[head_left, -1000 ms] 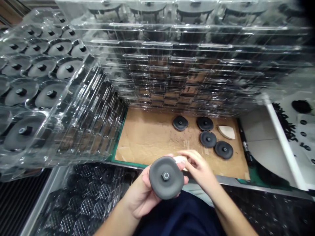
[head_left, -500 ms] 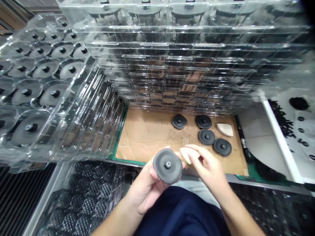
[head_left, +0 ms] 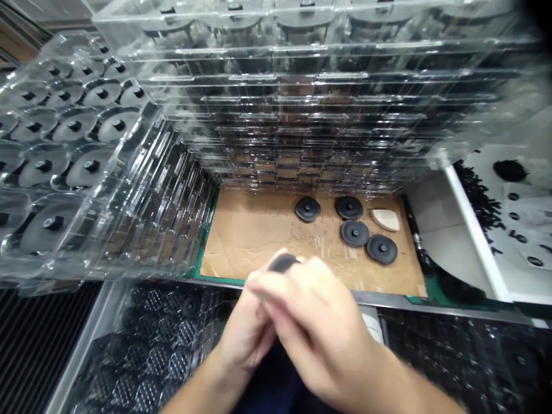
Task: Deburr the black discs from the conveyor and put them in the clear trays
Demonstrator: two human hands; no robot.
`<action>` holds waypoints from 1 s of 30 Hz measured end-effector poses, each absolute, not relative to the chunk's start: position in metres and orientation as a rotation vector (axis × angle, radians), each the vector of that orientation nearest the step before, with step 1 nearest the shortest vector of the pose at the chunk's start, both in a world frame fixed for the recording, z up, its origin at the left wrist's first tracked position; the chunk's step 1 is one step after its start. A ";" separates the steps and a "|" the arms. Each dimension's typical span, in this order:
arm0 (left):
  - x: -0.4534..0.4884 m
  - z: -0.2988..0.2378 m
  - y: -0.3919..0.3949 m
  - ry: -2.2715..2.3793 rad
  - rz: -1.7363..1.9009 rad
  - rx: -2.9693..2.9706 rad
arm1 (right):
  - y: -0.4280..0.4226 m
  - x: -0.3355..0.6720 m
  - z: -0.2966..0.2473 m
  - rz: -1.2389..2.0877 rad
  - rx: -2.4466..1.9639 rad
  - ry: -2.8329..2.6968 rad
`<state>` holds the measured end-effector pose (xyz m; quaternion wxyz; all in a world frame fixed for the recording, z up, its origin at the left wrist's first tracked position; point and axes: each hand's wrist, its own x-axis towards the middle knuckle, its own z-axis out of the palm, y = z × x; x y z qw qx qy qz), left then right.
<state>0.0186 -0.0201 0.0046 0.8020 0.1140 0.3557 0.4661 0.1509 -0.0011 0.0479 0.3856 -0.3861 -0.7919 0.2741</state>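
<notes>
— How are the hands seen?
— The left hand [head_left: 244,339] is curled shut about a dark disc [head_left: 282,263], of which only the top edge is shown, at 12 o'clock of the hands. The right hand [head_left: 321,330] is laid over the left, fingers stretched toward 10 o'clock. Through the blur it cannot be told whether anything is pinched by it.
— Where is the disc held?
— Above the near edge of the desk [head_left: 388,299], just short of the cardboard [head_left: 250,236].
— What is kept in the containers?
— Grey discs [head_left: 88,167] are seated one to a pocket in the clear trays [head_left: 164,190] stacked at 9 o'clock, and a taller stack [head_left: 323,115] is piled at 12 o'clock. Four loose discs [head_left: 354,233] and a white wedge [head_left: 385,219] are laid on the cardboard at 1 o'clock. Small black parts are scattered in a white bin [head_left: 474,230] at 2 o'clock.
</notes>
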 end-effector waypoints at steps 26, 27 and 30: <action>0.008 0.003 -0.017 0.616 0.937 0.105 | -0.029 0.194 -0.038 1.181 -1.643 -1.499; 0.008 0.003 -0.017 0.616 0.931 0.105 | -0.029 0.195 -0.030 1.115 -1.660 -1.478; 0.010 0.001 -0.019 0.618 0.945 0.126 | -0.024 0.192 0.009 0.782 -1.517 -1.565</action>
